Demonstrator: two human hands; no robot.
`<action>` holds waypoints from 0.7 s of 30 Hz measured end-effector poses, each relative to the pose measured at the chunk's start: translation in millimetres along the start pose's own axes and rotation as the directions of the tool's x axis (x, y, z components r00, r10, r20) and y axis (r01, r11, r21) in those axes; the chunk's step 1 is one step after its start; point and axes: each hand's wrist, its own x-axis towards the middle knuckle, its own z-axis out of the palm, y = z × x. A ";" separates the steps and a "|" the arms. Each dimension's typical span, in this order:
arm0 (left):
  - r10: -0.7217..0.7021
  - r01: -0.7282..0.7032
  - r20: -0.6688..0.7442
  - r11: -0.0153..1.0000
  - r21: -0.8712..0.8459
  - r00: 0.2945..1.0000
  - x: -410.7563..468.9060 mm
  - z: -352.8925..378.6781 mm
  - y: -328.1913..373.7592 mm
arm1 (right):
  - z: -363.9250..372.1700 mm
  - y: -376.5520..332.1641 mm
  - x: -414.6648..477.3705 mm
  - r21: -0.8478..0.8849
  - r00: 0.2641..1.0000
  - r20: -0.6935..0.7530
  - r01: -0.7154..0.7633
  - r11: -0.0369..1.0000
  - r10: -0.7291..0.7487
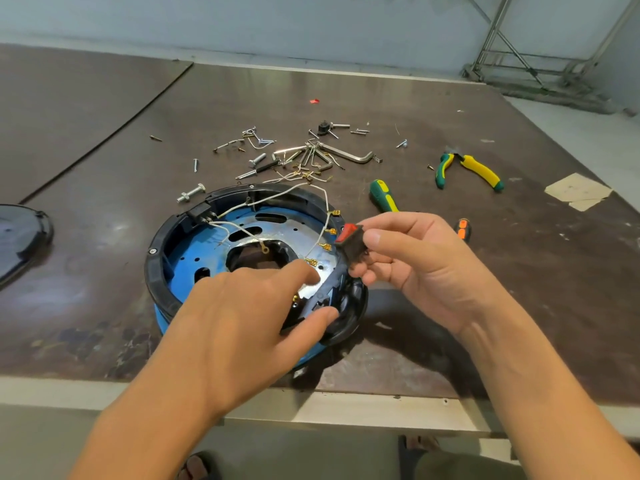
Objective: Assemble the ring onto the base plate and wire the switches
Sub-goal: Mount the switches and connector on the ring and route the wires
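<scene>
A black plastic ring (157, 268) sits on a round blue base plate (187, 271) near the table's front edge. White wires (287, 194) with brass spade terminals (325, 247) run across the plate's inside. My right hand (426, 268) pinches a black rocker switch with a red button (351, 242) just above the ring's right side. My left hand (249, 320) reaches over the plate, forefinger stretched toward a brass terminal (311, 262), thumb resting against the ring's inner bracket. It holds nothing that I can see.
Loose screws, bolts and hex keys (304, 155) lie scattered behind the plate. Green-yellow pliers (467, 169), a green screwdriver (382, 195) and an orange-handled tool (463, 230) lie to the right. A dark cover (20, 237) rests at the left edge. Tape patch (576, 192) far right.
</scene>
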 end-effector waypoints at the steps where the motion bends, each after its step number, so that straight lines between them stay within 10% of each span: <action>1: -0.003 0.002 -0.043 1.000 -0.007 0.999 -0.5 0.0 2.0 | 1.0 0.5 -0.4 -0.012 1.000 0.001 0.004 1.000 -0.004; 6: -0.012 -0.004 -0.204 0.997 -0.078 0.979 1.0 1.5 9.4 | 6.4 2.8 -1.5 -0.032 0.998 0.064 -0.023 0.999 0.025; 21: -0.016 0.018 0.016 0.988 -0.152 1.000 1.7 2.7 -4.0 | 4.9 -0.8 -19.0 -0.714 0.976 0.183 0.216 0.666 -0.120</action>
